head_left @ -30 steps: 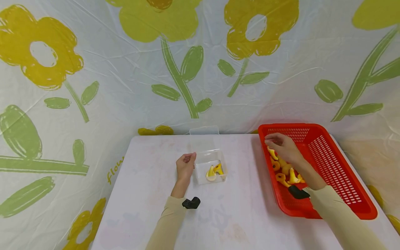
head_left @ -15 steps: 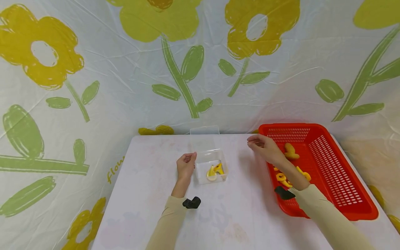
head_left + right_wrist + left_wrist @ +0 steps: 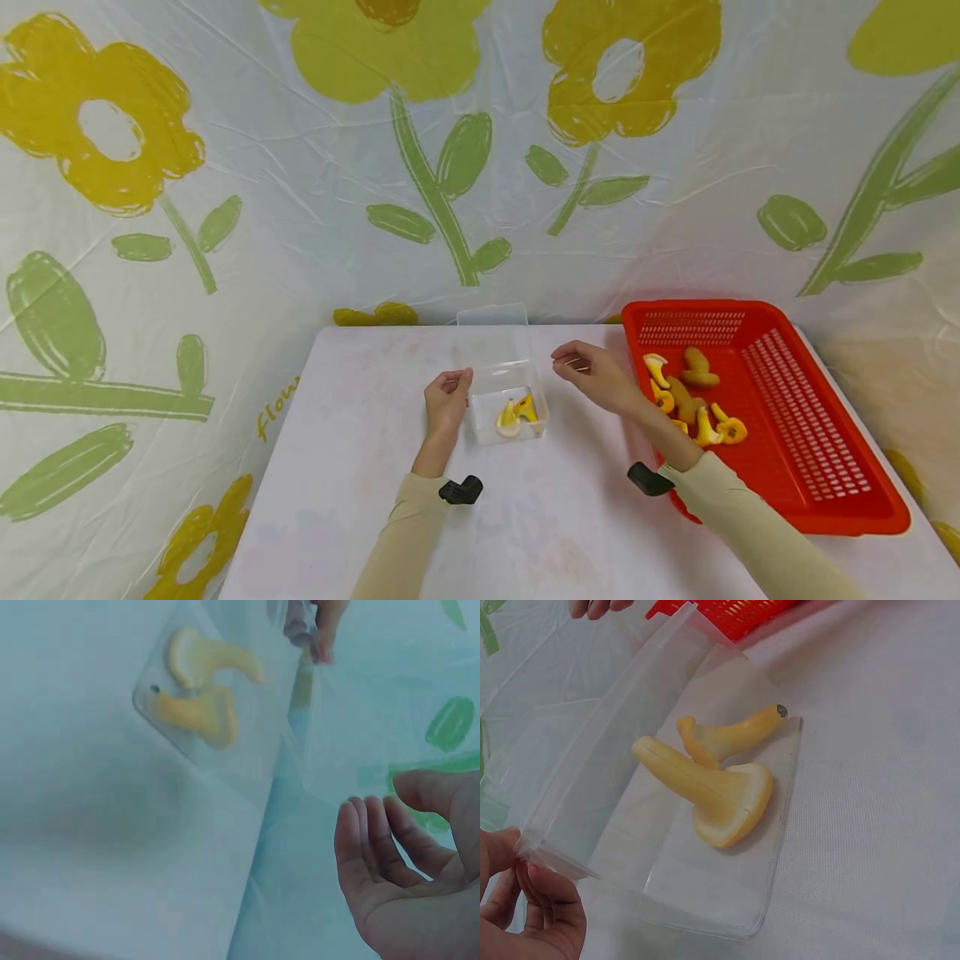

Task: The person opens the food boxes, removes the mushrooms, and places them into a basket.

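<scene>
A clear plastic box (image 3: 483,438) stands on the table with its lid (image 3: 492,315) folded back. Two yellow toy mushrooms (image 3: 705,787) lie inside, one partly over the other in the left wrist view. Thumb and fingers of my left hand (image 3: 446,404) pinch the box's left rim. My right hand (image 3: 600,382) hovers just right of the box, apart from it. Its fingers are loosely bent, thumb near the fingertips, and nothing shows between them in the right wrist view (image 3: 420,862).
A red perforated basket (image 3: 780,479) stands on the right of the white table (image 3: 352,467). Several yellow mushrooms (image 3: 707,427) and brownish lumpy pieces (image 3: 698,367) lie along its left side. A flower-printed sheet (image 3: 315,217) hangs behind the table.
My right hand has moved left, out from over the basket, across its left rim to beside the box. The left hand has stayed at the box's rim.
</scene>
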Demonstrator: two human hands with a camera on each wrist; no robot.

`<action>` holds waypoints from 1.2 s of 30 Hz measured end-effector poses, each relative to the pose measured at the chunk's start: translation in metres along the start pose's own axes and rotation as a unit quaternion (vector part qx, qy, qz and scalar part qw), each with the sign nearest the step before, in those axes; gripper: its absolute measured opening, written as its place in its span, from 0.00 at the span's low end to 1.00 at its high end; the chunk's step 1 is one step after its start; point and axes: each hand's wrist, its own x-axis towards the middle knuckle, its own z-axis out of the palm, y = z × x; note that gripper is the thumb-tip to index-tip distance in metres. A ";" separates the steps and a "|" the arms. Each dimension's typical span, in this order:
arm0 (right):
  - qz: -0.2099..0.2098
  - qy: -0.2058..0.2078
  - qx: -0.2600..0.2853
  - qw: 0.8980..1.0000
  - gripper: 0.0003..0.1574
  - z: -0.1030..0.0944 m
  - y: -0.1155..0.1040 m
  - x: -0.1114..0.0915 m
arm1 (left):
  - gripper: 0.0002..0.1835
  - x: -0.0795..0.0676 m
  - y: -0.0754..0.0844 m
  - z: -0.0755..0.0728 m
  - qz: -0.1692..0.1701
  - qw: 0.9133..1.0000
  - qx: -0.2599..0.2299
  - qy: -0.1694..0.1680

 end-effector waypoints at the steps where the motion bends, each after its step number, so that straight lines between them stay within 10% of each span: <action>1: 0.001 -0.004 0.001 1.000 0.17 0.004 -0.001 0.000 | 0.11 0.000 0.000 0.000 0.001 1.000 0.000 0.000; 18: -0.047 -0.090 0.013 0.995 0.13 0.060 -0.009 0.015 | 0.11 0.001 -0.001 0.000 0.008 1.000 -0.004 0.001; 36: -0.097 -0.190 -0.115 0.970 0.10 0.087 -0.017 0.029 | 0.13 0.001 -0.004 -0.001 0.015 1.000 -0.008 -0.005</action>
